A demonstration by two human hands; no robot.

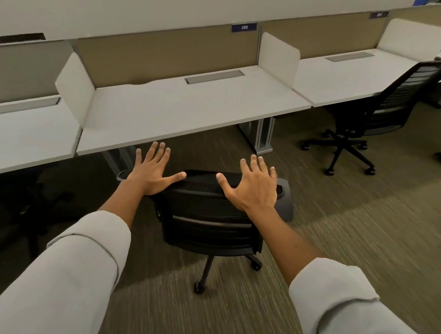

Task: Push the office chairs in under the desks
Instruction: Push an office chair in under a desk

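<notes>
Head view of a row of white desks. Both hands are spread flat, fingers straight and apart, over the top edge of a black mesh-backed office chair point(208, 211). The left hand point(153, 173) lies at the left corner of the backrest, its thumb along the top rail; the right hand point(255, 185) lies at the right corner. Whether the palms press on the rail or hover just above it cannot be told. Neither hand grips anything.

The chair stands on striped carpet point(349, 233), its backrest near the front edge of the middle desk point(191, 111), its wheeled base still on the near side of that edge. Under the desk, dark open floor lies between a metal leg point(264, 136) on the right and a slanted support on the left. A second office chair point(381, 107) stands at the right-hand desk point(347, 78), seat partly under its edge. Bare carpet separates the two chairs. A blue label point(244, 27) reads 305.
</notes>
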